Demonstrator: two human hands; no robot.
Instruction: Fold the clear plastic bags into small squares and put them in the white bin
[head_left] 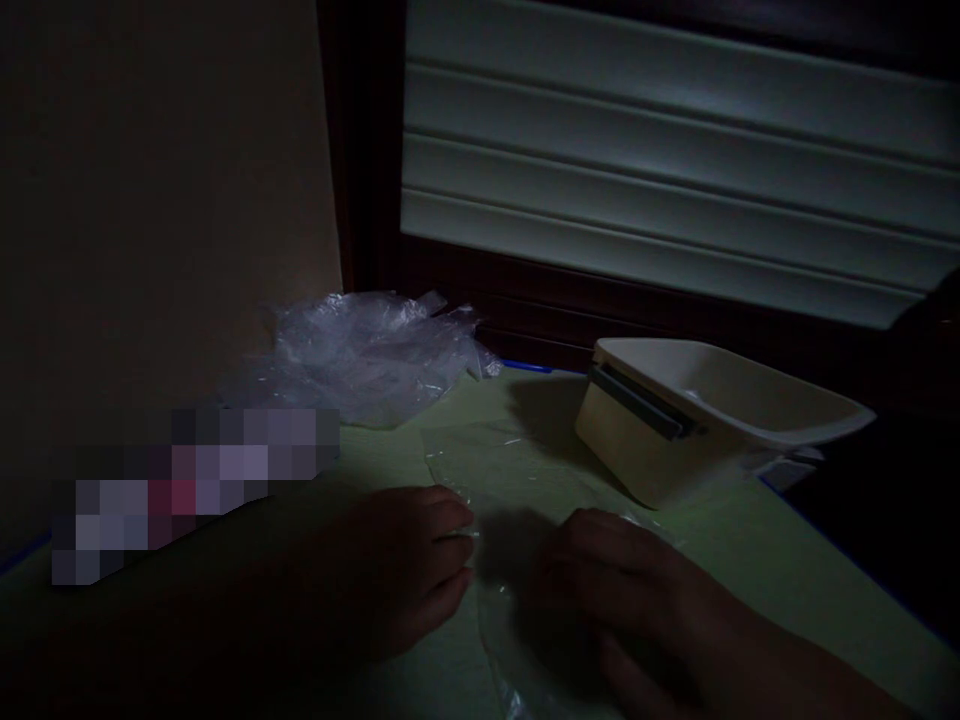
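A thin clear plastic bag (pixel 517 462) lies flat on the green-covered table, between and under my hands. My left hand (pixel 420 570) is at the bag's left edge, palm down, its fingers slightly bent with small gaps between them. Over the right part of the bag is my right hand (pixel 637 580), with bent fingers and the thumb apart from them. It casts a dark shadow on the plastic. Neither hand visibly grips anything, though deep shade hides the undersides of the fingers.
A cream plastic bin (pixel 622 440) with a dark handle stands tilted at the right. Crumpled clear plastic bags (pixel 367 350) are heaped at the back left. A blurred-out pixelated item (pixel 202 490) lies at the left by the wall. Behind is a slatted shutter (pixel 637 170).
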